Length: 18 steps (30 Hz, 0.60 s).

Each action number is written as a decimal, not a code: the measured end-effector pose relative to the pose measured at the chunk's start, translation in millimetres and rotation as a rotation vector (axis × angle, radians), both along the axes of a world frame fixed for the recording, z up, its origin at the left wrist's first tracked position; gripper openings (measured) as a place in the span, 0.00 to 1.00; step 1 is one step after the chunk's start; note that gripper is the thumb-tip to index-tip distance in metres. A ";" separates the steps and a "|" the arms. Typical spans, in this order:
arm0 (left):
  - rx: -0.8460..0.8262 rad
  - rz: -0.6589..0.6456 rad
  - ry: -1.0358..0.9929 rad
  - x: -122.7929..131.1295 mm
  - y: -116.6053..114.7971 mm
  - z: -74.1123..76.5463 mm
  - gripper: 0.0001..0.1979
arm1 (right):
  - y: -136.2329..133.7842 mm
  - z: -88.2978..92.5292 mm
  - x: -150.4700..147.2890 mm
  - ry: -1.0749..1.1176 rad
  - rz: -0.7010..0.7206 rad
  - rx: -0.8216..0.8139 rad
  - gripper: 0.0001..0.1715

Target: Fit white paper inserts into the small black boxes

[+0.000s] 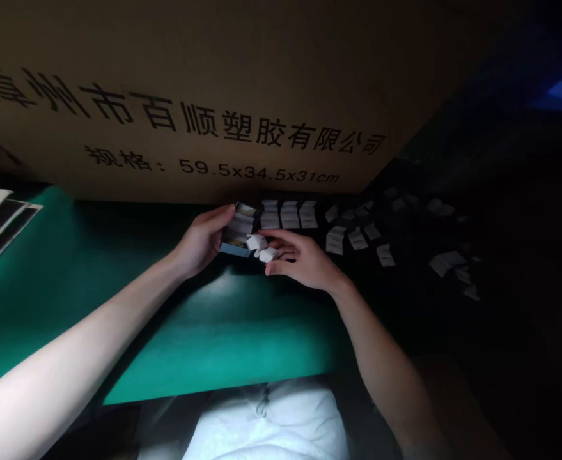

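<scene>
Fingers of the left hand (204,239) wrap a small box (233,246), while the right hand's (304,260) curve, partly open, against folded white paper (256,243).

The slips (357,239) are matt white paper, the carton (175,102) matt cardboard.

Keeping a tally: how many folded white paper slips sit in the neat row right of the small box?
3. Outward from the small box: the nearest slip, the middle slip and the outer slip, all above the right hand. Each may be a stack, so some may be hidden.
</scene>
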State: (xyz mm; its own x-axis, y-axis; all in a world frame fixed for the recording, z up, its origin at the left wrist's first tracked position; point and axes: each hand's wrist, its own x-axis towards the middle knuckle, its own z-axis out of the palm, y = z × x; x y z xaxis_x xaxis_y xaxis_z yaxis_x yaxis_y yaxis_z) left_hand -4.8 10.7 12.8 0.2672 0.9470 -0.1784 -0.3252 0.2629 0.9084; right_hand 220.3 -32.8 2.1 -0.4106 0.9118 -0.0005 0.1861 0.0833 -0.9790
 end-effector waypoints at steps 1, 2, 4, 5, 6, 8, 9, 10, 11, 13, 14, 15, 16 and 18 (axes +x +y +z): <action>-0.011 -0.002 -0.002 0.3 -0.1 -0.3 0.13 | -0.3 0.6 -0.8 -0.010 -0.015 0.018 0.41; -0.017 -0.006 -0.006 0.6 -0.1 -0.9 0.14 | -0.8 1.0 -1.8 -0.022 -0.031 0.045 0.40; -0.007 -0.014 -0.013 1.0 0.2 -2.7 0.14 | -2.3 0.7 -4.1 -0.054 -0.059 0.109 0.39; 0.007 -0.017 -0.014 1.1 0.5 -3.7 0.14 | -3.2 -0.1 -5.3 -0.077 -0.074 0.146 0.38; 0.023 -0.020 -0.011 1.1 0.7 -4.6 0.14 | -4.1 -1.3 -6.4 -0.107 -0.087 0.187 0.38; 0.052 -0.027 0.004 0.7 1.0 -5.6 0.13 | -5.5 -4.2 -7.9 -0.189 -0.121 0.276 0.38; 0.064 -0.030 0.008 0.3 1.1 -5.7 0.13 | -5.9 -5.6 -8.3 -0.233 -0.144 0.324 0.38; 0.073 -0.036 0.006 -0.3 1.1 -5.6 0.13 | -6.3 -6.7 -8.4 -0.274 -0.171 0.371 0.38; 0.077 -0.050 -0.004 -0.8 1.0 -5.4 0.14 | -6.5 -7.5 -8.3 -0.307 -0.196 0.413 0.38; 0.075 -0.076 -0.048 -2.1 0.6 -5.1 0.15 | -6.5 -7.9 -7.9 -0.344 -0.236 0.475 0.37; 0.072 -0.086 -0.068 -2.6 0.5 -5.2 0.16 | -6.5 -7.7 -7.6 -0.352 -0.249 0.494 0.37; 0.068 -0.092 -0.084 -3.1 0.3 -5.4 0.17 | -6.4 -7.3 -7.3 -0.358 -0.257 0.505 0.36; 0.068 -0.094 -0.093 -3.4 0.2 -5.8 0.18 | -6.2 -6.9 -7.1 -0.364 -0.262 0.511 0.36; 0.079 -0.093 -0.096 -3.9 -0.1 -6.7 0.20 | -6.0 -6.2 -6.6 -0.369 -0.268 0.517 0.35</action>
State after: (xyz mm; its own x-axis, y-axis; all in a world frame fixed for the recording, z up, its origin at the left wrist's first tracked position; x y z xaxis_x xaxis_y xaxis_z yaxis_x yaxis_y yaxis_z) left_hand -8.6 10.6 6.1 0.3667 0.9274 -0.0735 -0.3895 0.2247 0.8932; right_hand 213.7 -38.8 -4.2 -0.2272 0.9029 0.3650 0.5792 0.4266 -0.6946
